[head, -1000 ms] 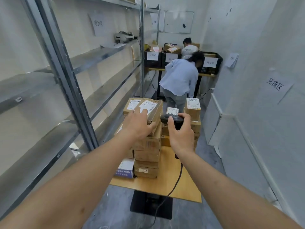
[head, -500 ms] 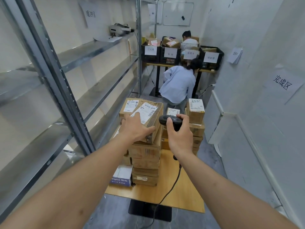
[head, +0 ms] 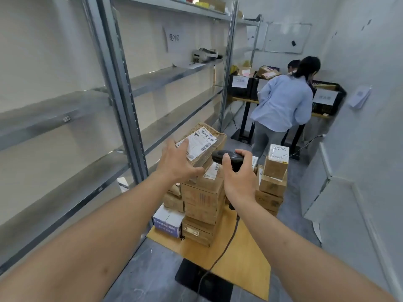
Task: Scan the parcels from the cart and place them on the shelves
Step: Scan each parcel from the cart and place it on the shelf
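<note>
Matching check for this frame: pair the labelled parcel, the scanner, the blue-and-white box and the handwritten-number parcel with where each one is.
1. labelled parcel
2. scanner
3. blue-and-white box
4. handwritten-number parcel

A. top of the right-hand stack
B. gripped by the right hand
C. on the cart board, left of the tall stack
D. gripped by the left hand

Pairs: 1-D, 2-B, 3-C, 4-A

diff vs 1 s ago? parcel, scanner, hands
The left hand has lifted the top parcel off the stack and tilted it, label up, toward the scanner. Earlier it lay flat on the stack under the same grip. The right hand keeps holding the scanner beside the label. The person in the blue shirt, bent over before, now stands upright. The stacks on the cart are unchanged.
</note>
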`<state>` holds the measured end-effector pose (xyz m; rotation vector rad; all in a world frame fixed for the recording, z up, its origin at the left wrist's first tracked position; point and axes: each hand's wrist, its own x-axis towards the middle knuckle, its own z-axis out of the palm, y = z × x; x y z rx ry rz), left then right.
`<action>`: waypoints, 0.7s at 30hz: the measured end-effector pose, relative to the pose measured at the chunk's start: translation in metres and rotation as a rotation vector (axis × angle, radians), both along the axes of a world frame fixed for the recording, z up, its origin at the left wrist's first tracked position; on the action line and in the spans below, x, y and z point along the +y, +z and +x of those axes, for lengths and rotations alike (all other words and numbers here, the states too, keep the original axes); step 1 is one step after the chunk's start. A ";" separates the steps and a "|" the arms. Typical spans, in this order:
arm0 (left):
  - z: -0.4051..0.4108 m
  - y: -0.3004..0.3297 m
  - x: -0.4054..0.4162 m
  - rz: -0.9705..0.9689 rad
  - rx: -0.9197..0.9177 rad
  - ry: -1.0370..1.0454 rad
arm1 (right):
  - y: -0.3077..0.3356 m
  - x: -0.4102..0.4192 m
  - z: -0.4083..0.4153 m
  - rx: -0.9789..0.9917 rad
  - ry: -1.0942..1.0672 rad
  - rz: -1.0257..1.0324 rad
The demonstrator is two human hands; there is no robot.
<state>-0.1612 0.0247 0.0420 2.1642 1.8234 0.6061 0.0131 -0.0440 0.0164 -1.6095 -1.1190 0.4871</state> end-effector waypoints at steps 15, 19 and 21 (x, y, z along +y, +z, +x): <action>-0.111 0.021 -0.113 0.134 0.258 0.205 | 0.023 -0.044 -0.070 -0.026 0.461 0.089; -0.151 0.026 -0.145 0.142 0.366 0.245 | 0.029 -0.058 -0.102 -0.139 0.583 0.106; -0.172 0.028 -0.162 0.154 0.393 0.269 | 0.033 -0.066 -0.120 -0.184 0.632 0.104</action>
